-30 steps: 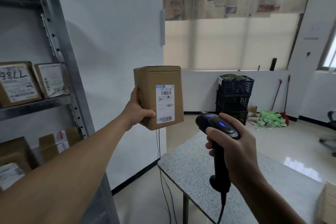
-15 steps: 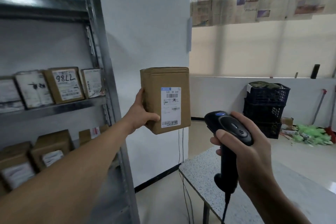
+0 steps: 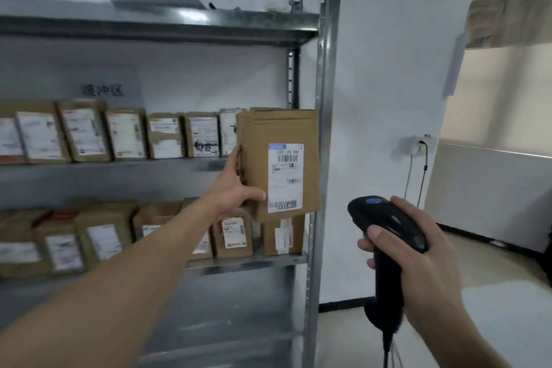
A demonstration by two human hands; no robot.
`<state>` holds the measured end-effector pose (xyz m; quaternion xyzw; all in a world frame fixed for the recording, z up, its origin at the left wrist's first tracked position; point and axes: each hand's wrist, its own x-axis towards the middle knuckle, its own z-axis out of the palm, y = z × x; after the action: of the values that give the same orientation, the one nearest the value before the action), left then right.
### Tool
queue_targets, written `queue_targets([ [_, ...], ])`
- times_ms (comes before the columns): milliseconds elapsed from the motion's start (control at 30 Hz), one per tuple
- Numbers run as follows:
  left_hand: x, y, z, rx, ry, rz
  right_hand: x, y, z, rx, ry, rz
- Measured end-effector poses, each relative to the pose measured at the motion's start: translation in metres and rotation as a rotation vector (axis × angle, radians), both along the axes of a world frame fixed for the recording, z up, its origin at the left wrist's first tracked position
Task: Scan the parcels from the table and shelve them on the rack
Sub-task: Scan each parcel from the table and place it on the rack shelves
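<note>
Head cam view, the only one here: the left hand [image 3: 233, 188] is grasping a brown cardboard parcel [image 3: 280, 164] by its left edge, thumb hooked across the front near the bottom corner and fingers wrapped round the side. The parcel is upright in the air, right at the front of the metal rack [image 3: 324, 128], up against the right-hand upright and about level with the middle shelf. Its white label [image 3: 285, 178] faces the camera, barcode near the top. Can't tell if the box touches the shelf or the post, looks like it's just held in front. The right hand [image 3: 418, 272] is clenched round the grip of a black scanner [image 3: 388, 224], thumb lying on the head, a blue light on top, cord hanging down below. It's lower and to the right of the parcel, not touching it. The middle shelf has a row of boxes [image 3: 125, 136] standing with labels out, the lower shelf has more boxes [image 3: 233, 233], a bit blurry. A paper sign [image 3: 103, 89] with handwriting is on the back wall, and a wall socket [image 3: 415, 143] is off to the right.
</note>
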<state>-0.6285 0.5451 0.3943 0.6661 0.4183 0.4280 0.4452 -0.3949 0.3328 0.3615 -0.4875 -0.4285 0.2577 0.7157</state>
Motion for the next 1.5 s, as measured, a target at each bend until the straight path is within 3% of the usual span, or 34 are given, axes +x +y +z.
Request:
queue_targets([
  [400, -0.309, 0.013, 0.004, 0.032, -0.017, 0.186, -0.262, 0.092, 0.012, 0.035, 0.0, 0.27],
  [733, -0.513, -0.02, 0.01, 0.063, -0.001, 0.437, -0.436, 0.144, 0.021, 0.047, -0.023, 0.549],
  [1167, -0.71, -0.051, 0.018, 0.085, 0.02, 0.788, -0.631, 0.238, 0.027, 0.116, -0.046, 0.93],
  [1500, -0.793, -0.015, 0.024, 0.087, 0.038, 0.967, -0.73, 0.329, 0.034, 0.145, -0.047, 1.104],
])
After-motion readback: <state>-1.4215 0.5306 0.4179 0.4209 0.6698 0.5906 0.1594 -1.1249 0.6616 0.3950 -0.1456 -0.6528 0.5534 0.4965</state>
